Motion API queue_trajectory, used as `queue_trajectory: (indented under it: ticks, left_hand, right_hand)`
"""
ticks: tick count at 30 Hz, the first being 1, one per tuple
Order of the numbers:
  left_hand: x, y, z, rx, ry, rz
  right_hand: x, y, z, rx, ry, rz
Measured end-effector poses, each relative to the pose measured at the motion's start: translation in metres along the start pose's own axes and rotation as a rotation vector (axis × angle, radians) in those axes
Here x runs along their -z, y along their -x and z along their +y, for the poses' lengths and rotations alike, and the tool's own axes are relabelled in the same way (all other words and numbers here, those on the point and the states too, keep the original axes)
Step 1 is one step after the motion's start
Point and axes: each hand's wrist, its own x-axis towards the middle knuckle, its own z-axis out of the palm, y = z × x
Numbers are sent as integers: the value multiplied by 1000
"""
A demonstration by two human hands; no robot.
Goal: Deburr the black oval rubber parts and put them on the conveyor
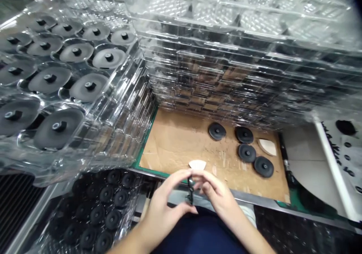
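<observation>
A tall stack of clear plastic trays (215, 65) rises behind a cardboard-covered worktop (181, 140), beside a second stack (118, 114) whose top tray cups gray discs (89, 86) in separate compartments, while a lower tray (128, 210) holds rows of black discs (113, 219). At the worktop's near edge, a worker's left hand (166, 197) clamps a dark part (190, 191) between thumb and fingers; the right hand's (217, 191) fingers meet its upper end, their grip unclear.
</observation>
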Motion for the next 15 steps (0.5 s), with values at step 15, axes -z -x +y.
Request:
queue_trajectory:
  ticks: [15]
  left_hand:
    - [4,-18,21,247,974,238]
  right_hand:
    - [10,-14,-15,382,425,392]
